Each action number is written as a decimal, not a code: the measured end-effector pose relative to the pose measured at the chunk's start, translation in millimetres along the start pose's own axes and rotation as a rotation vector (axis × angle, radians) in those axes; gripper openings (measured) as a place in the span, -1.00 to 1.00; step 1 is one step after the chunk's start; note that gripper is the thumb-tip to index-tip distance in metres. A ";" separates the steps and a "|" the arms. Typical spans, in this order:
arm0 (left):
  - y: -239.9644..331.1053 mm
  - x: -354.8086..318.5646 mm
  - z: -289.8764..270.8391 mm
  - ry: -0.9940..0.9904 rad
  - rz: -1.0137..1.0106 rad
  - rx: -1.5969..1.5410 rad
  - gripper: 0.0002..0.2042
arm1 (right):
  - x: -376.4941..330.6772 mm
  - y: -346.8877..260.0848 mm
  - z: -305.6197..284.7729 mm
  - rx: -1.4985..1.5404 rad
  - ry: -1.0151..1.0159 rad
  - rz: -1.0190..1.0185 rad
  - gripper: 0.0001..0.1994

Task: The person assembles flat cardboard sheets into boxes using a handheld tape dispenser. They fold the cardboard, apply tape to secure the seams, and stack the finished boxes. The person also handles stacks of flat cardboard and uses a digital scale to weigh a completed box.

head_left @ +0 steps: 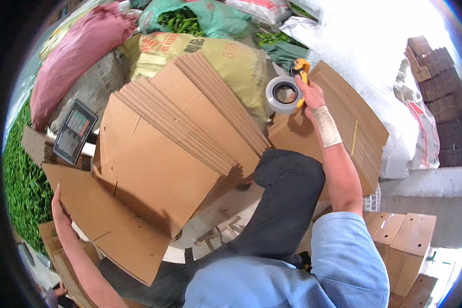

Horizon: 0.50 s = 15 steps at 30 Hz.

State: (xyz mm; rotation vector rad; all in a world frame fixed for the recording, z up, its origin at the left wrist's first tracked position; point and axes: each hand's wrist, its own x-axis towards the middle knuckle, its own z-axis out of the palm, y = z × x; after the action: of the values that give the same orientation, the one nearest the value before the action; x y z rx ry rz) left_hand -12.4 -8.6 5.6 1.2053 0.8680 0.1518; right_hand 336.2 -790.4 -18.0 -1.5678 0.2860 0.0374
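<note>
My right hand [311, 95] is raised at the right, closed round the yellow handle of a tape dispenser [304, 65]. A wide roll of clear packing tape [269, 97] sits on the dispenser. On the left, my left hand [60, 208] grips the outer edge of a brown cardboard box [123, 226], its fingers stretched along the edge and partly hidden. This box leans beside a stack of folded cardboard boxes [154, 138]. A further stack of flat cardboard [344, 110] stands under and beside my right forearm.
A dark scale display [76, 132] stands near my left hand. Pink [82, 56], yellow [241, 66] and green [226, 20] sacks lie at the back, some showing green peppers. More peppers [25, 190] lie far left. Taped cartons [403, 241] are stacked at lower right.
</note>
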 end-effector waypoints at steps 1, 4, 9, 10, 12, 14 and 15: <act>4.2 -1.2 6.4 -0.004 -0.024 0.001 -0.51 | -15.7 -21.2 -10.7 0.017 -0.013 -0.026 -0.52; 8.4 0.6 17.8 -0.062 -0.024 -0.043 -0.54 | -17.4 -58.2 -101.5 -0.189 -0.039 0.004 -0.56; -12.5 37.3 30.5 -0.110 0.015 -0.089 -0.54 | 12.6 -47.6 -273.3 -0.517 0.183 -0.008 -0.46; -10.2 26.3 35.9 -0.130 0.016 -0.079 -0.53 | 17.8 -39.0 -263.2 -0.724 0.245 -0.049 -0.45; -1.6 6.6 28.4 -0.051 0.038 -0.057 -0.52 | 22.2 -36.2 -224.4 -1.127 0.447 -0.314 -0.46; 2.3 -3.3 31.7 0.014 0.077 -0.016 -0.53 | 26.1 -41.3 -162.4 -1.501 0.770 -0.772 -0.49; 3.4 -7.7 25.9 0.023 0.094 -0.005 -0.53 | 19.3 -45.4 -107.3 -1.325 0.604 -0.879 -0.55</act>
State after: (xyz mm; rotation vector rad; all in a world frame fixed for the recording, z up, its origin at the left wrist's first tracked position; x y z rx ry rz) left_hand 0.4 -30.8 14.6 1.2428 0.8305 0.2440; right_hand 347.4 -899.8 25.0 -2.8748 -0.0373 -1.1562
